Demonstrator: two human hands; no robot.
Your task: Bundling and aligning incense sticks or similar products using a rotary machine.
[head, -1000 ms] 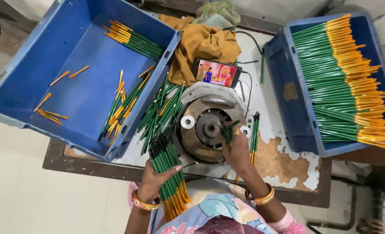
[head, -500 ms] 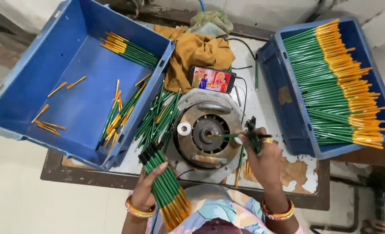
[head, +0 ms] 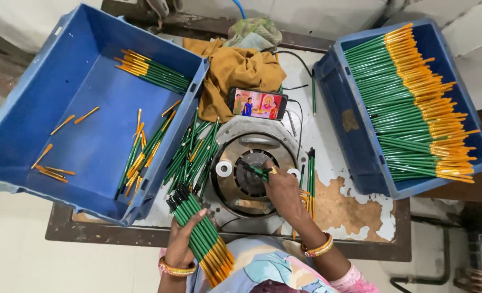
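My left hand is wrapped around a bundle of green pencils, dark ends pointing up and away, orange ends down toward my lap. It hangs at the near edge of the worktop, just left of the machine.

My right hand is closed narrow on a single pencil, pinched between thumb and fingers, with its tip set into the hub at the middle of the round metal machine. So the step in hand, as I read it, is working one pencil end in the machine while the rest wait in my left grip.

Loose pencils lie heaped between the machine and the left crate, some spilling over its lowered edge; a few more sit in a neat row at that crate's far side. The right crate is stacked full of pencils, orange ends to the right. A phone with a lit screen rests against a mustard cloth just behind the machine.

The next move, I judge, calls for drawing this pencil clear of the hub, dropping it on the heap at left, and picking one fresh pencil off the bundle without loosening the others.
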